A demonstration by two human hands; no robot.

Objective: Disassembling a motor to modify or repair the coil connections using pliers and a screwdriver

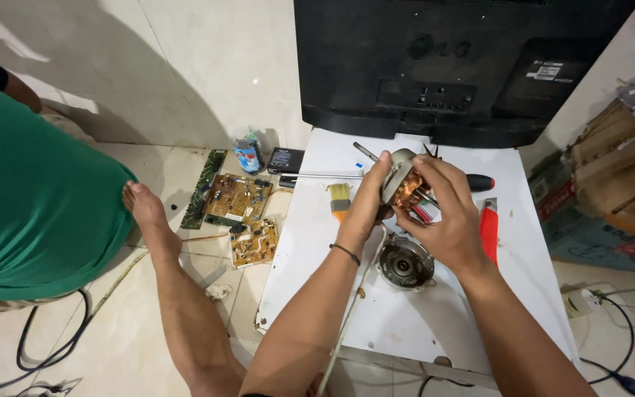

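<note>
Both my hands hold a small electric motor (403, 181) with copper windings and a shaft poking up-left, above a white table (420, 309). My left hand (367, 202) grips its left side; a black band circles that wrist. My right hand (444, 213) wraps its right side, fingers over the windings. Just below the hands, a round grey metal motor cover (405, 262) lies on the table. A white cord (358, 301) runs from the motor down past my left arm.
On the table lie a paintbrush (339, 198), a long screwdriver (479, 181) with a black and red handle, and a red-handled tool (489, 228). A black television back (464, 66) stands behind. Circuit boards (238, 198) lie on the floor; a person in green (31, 198) sits left, one leg (167, 272) stretched out. Cardboard boxes (615, 176) right.
</note>
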